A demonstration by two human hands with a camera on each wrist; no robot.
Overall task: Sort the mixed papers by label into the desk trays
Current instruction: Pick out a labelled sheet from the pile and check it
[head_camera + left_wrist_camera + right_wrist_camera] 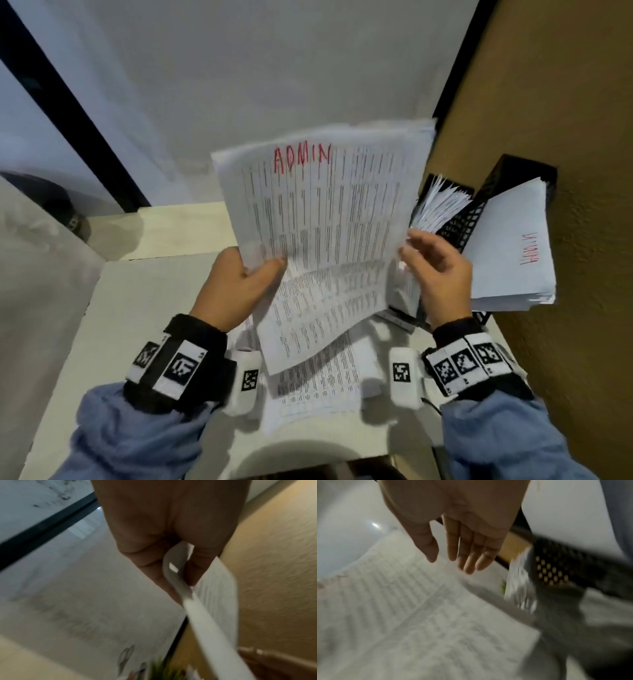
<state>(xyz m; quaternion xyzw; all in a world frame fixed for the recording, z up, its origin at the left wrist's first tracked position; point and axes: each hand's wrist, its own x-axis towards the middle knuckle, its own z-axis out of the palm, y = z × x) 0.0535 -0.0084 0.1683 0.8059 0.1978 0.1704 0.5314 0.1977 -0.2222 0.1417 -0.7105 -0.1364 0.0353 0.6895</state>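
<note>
My left hand grips the lower left corner of a stack of printed papers, held up above the desk; the top sheet bears "ADMIN" in red. In the left wrist view the fingers pinch the bent paper edge. My right hand is beside the stack's right edge with fingers straight and relaxed, holding nothing; the right wrist view shows those fingers spread above a printed sheet. Two black mesh trays stand at the right, both with papers inside.
The far right tray holds a pile topped by a sheet marked in red. More printed sheets lie on the white desk below my hands. A tan wall runs along the right side, close behind the trays.
</note>
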